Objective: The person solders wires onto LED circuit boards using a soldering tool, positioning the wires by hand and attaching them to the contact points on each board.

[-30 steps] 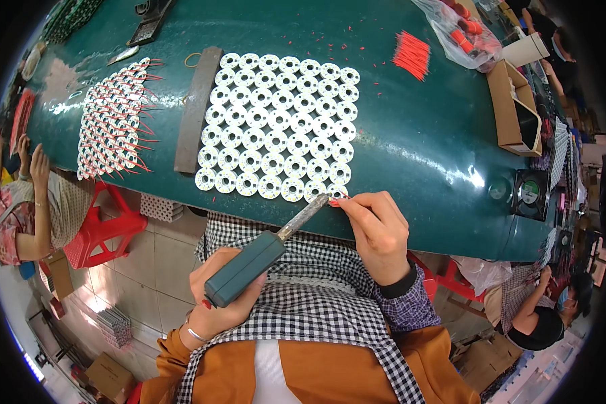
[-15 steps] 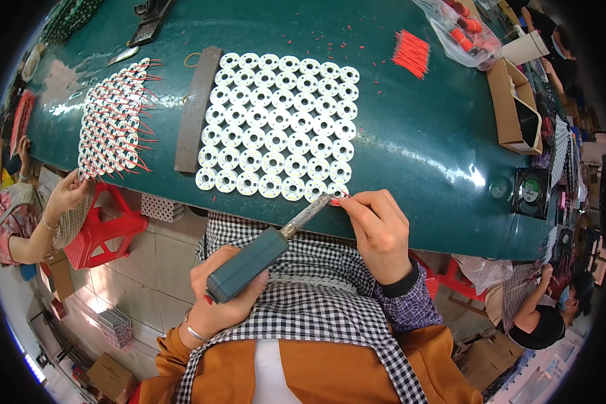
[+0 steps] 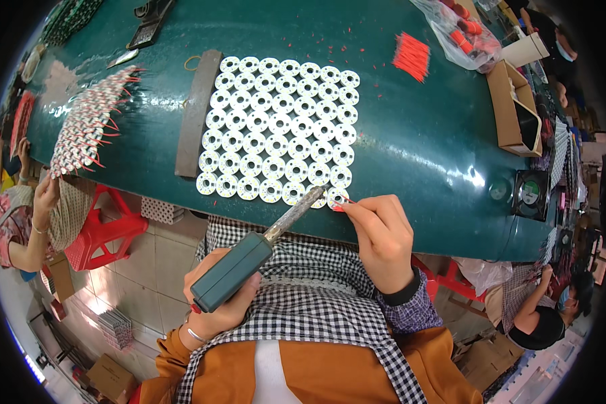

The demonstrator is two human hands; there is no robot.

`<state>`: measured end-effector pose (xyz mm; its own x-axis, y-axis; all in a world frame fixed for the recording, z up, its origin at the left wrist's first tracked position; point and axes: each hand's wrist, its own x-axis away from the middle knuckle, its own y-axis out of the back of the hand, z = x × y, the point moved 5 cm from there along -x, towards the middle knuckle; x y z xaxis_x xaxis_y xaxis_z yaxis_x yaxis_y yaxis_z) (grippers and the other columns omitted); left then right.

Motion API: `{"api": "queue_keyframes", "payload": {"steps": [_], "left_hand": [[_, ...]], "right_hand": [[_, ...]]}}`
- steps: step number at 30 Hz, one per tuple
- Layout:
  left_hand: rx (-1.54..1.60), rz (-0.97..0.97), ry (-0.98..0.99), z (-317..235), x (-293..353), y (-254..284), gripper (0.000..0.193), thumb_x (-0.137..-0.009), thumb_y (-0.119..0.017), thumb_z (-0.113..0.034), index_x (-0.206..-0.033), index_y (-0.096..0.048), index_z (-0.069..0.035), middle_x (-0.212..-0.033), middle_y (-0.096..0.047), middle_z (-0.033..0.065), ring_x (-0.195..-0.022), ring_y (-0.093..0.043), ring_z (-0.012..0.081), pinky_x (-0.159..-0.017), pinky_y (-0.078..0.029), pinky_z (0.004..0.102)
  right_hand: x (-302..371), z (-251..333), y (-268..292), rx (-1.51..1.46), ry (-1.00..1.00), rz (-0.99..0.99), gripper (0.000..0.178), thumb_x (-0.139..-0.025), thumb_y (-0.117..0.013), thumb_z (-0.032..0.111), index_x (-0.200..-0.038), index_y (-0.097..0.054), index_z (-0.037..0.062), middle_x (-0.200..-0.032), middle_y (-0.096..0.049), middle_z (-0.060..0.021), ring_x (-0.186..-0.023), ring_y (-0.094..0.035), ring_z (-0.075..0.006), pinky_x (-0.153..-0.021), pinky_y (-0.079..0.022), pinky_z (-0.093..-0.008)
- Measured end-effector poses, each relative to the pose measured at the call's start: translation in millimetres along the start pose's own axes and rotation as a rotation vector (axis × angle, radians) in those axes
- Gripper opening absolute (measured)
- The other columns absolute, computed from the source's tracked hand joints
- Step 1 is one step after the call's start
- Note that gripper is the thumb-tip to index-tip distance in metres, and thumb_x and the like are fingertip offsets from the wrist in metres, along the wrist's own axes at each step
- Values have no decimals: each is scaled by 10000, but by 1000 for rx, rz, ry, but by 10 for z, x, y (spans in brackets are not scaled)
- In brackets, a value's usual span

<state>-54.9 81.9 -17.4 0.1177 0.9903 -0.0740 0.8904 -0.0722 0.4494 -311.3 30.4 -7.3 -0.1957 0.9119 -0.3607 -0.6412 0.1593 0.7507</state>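
A dark green soldering iron (image 3: 232,271) with a thick metal tip is gripped in my left hand (image 3: 212,318). It slants up to the right, its tip at the near right corner of a grid of white ring-shaped LED boards (image 3: 254,151) on the table. My right hand (image 3: 387,236) pinches a short red wire (image 3: 341,207) at the corner board, just right of the iron's tip. Whether tip and wire touch, I cannot tell.
A grey metal bar (image 3: 198,121) lies along the grid's left side. Red wires (image 3: 411,58) lie in a pile on the green table (image 3: 424,135). At left, a co-worker's hand (image 3: 45,195) holds a wired sheet of boards (image 3: 91,121). A cardboard box (image 3: 503,108) stands at right.
The iron has drawn back down and to the left, its tip now left of the corner board. My right hand has shifted slightly down. The co-worker's wired sheet has swung down to the left.
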Motion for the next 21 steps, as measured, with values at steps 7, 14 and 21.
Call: {"api": "queue_keyframes", "payload": {"steps": [7,14,21], "left_hand": [[4,23,59,44,-22,-13,283,-713,-776,42,-989,-717,63,-924,-707,156,-765,-714,256,-676,-572,318],[28,-21,-9,-82,-232,-45,270,-733,-779,32,-993,-715,67,-936,-710,160,-786,-716,262,-699,-573,323],[-39,37,-46,-137,-330,-87,228,-739,-789,29,-952,-710,48,-912,-706,139,-765,-705,256,-680,-564,321]], "right_hand": [[-144,-102,83,-55,-26,-112,274,-742,-729,-121,-991,-713,-8,-867,-632,-95,-766,-612,-259,-629,-510,-354],[-161,-224,-64,-103,-51,-72,283,-745,-724,-123,-1002,-719,-5,-876,-641,-93,-773,-622,-251,-639,-522,-351],[-163,-268,-79,-104,-52,-46,288,-749,-722,-117,-1008,-725,8,-885,-641,-90,-783,-622,-250,-650,-524,-351]]}}
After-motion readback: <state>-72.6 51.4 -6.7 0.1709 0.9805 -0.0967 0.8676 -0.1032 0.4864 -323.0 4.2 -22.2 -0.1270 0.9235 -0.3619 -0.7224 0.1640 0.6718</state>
